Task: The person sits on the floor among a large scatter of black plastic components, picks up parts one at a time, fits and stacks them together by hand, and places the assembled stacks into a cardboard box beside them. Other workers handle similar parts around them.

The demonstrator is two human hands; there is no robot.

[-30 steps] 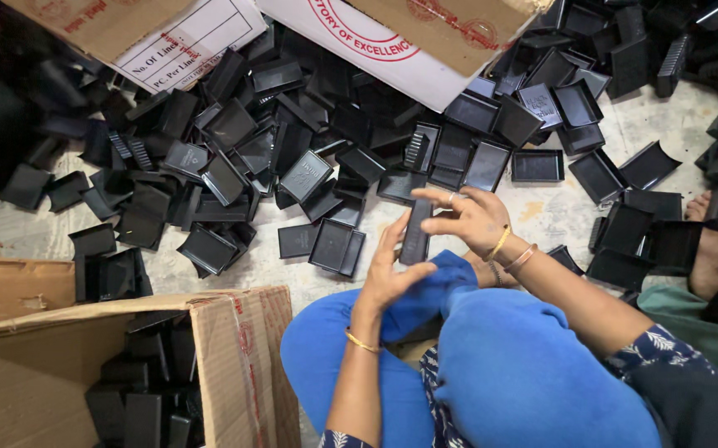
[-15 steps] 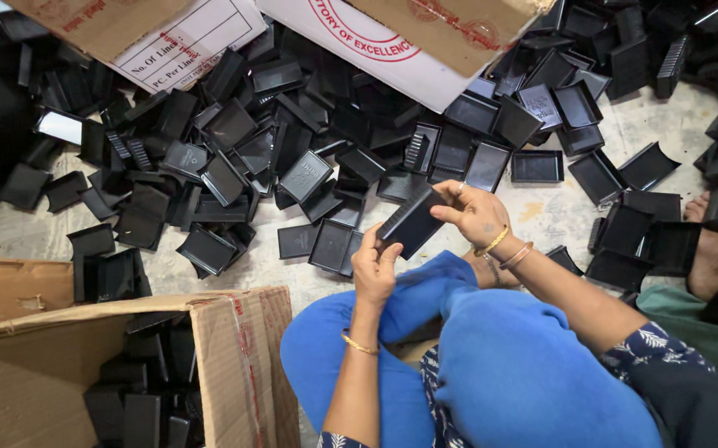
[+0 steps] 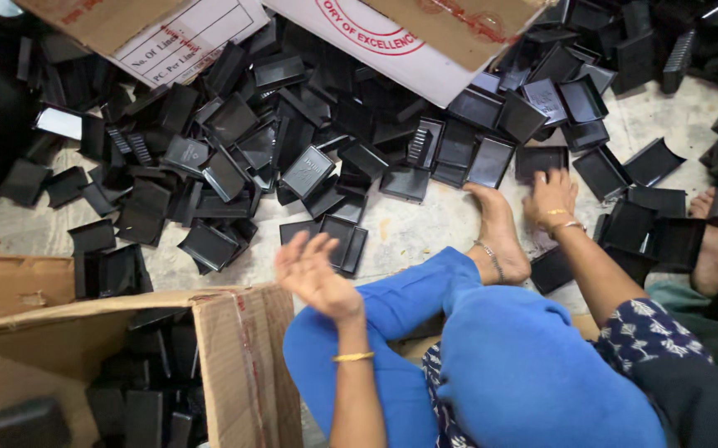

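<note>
My left hand (image 3: 316,275) hovers palm up with fingers spread and empty, just right of the open cardboard box (image 3: 239,357). The box holds several black plastic trays (image 3: 147,398), and a blurred black piece (image 3: 27,423) shows at its lower left. My right hand (image 3: 551,199) reaches out past my bare foot (image 3: 500,241) and lays its fingers on the near edge of a flat black tray (image 3: 542,158) on the floor. My blue-clad legs (image 3: 500,365) are folded beneath both arms.
A big heap of black plastic trays (image 3: 293,141) covers the pale floor ahead. Cardboard cartons (image 3: 425,33) lie over its far side. Another person's foot (image 3: 716,249) and green clothing sit at the right edge, with more trays around.
Both hands held one black tray in front of me earlier. Now the left hand is empty beside the box, and the right hand has swung out to a tray in the pile.
</note>
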